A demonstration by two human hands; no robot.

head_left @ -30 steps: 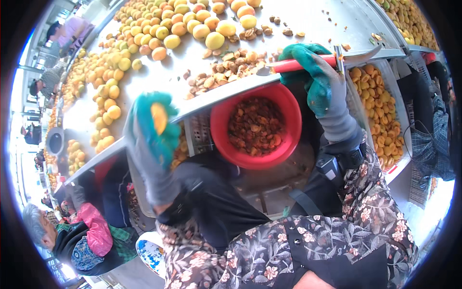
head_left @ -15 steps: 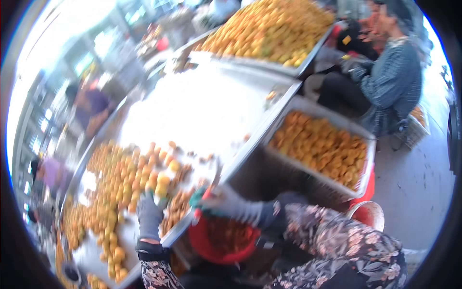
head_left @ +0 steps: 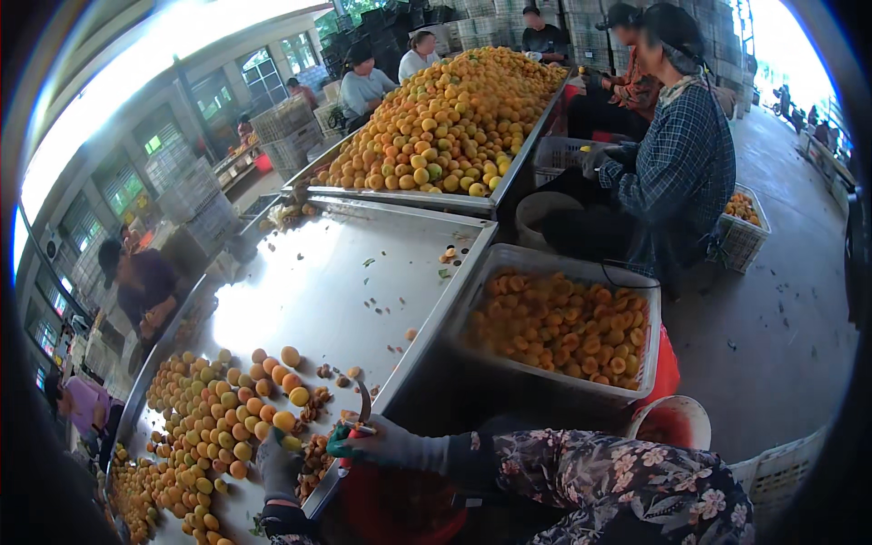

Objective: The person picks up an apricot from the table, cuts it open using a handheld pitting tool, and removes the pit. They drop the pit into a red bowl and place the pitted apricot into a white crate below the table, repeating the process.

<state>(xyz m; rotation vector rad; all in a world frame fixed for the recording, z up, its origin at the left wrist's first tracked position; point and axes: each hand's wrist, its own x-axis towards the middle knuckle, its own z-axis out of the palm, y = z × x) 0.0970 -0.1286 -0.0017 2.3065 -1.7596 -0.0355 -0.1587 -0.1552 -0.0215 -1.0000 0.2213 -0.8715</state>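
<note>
My left hand (head_left: pixel 279 468), in a grey glove, is at the near edge of a pile of apricots (head_left: pixel 218 409) on the metal table. Its fingers close round a yellow-green apricot (head_left: pixel 291 443). Beside it, over the table's rim, my right hand (head_left: pixel 389 443) wears a grey glove with green fingertips. It grips a curved knife (head_left: pixel 365 400) by a red handle, blade pointing up. Brown, wet-looking scraps (head_left: pixel 315 457) lie between the hands. Beneath my right hand sits a red tub (head_left: pixel 400 513), its contents in shadow.
A white crate (head_left: pixel 649 341) of halved apricots stands right of the metal table (head_left: pixel 309 272). Next to it is a white bucket (head_left: pixel 699 422). A large apricot heap (head_left: pixel 445 123) fills the far table. A co-worker in a checked shirt (head_left: pixel 686 145) sits at the right; others work farther off.
The view has tilted and steadied, showing more of the far table. My left hand stays by the apricots; my right hand still holds the knife, blade up.
</note>
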